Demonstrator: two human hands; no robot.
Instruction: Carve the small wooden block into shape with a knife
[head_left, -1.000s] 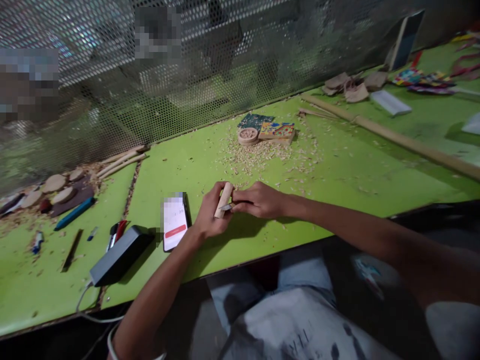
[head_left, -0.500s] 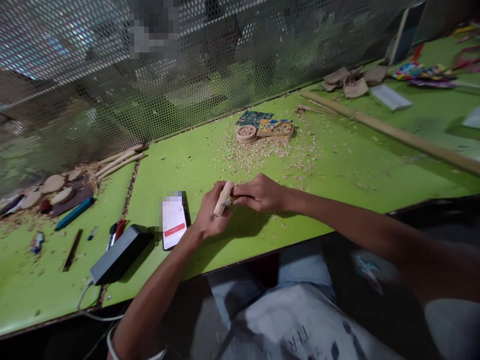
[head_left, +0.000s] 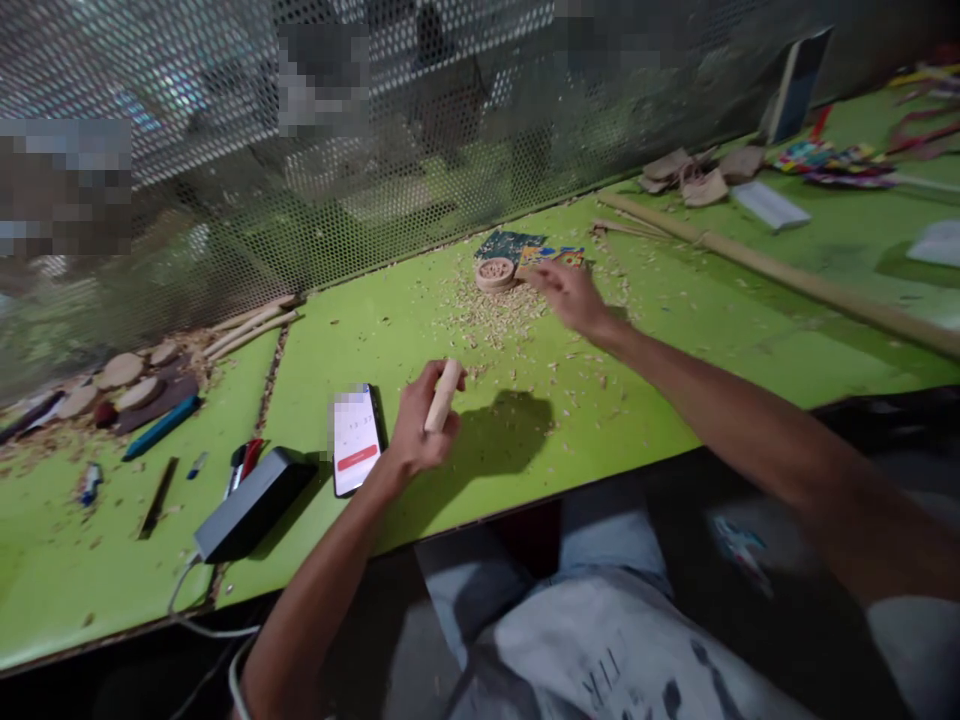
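My left hand (head_left: 424,420) is closed around a short, pale wooden stick (head_left: 443,396), which points up and slightly away from me above the green table. My right hand (head_left: 566,292) is stretched forward over the wood shavings, its fingers loosely extended and slightly blurred. No object shows clearly in them. The fingertips hover by a round wooden piece with a carved top (head_left: 495,274) and partly cover a small block with a colourful painted top (head_left: 564,256). Behind these lies a dark green sheet (head_left: 510,243) sprinkled with shavings.
A lit phone (head_left: 355,440) lies left of my left hand, beside a dark box with a white cable (head_left: 255,505). Wooden discs (head_left: 120,371), sticks (head_left: 251,332) and a blue tool (head_left: 160,427) lie farther left. A long pole (head_left: 795,272) crosses the right side. Perforated mesh (head_left: 375,180) borders the back.
My right hand has left the wooden stick and moved forward and right to the shavings and painted block. My left hand keeps its hold on the stick in nearly the same place.
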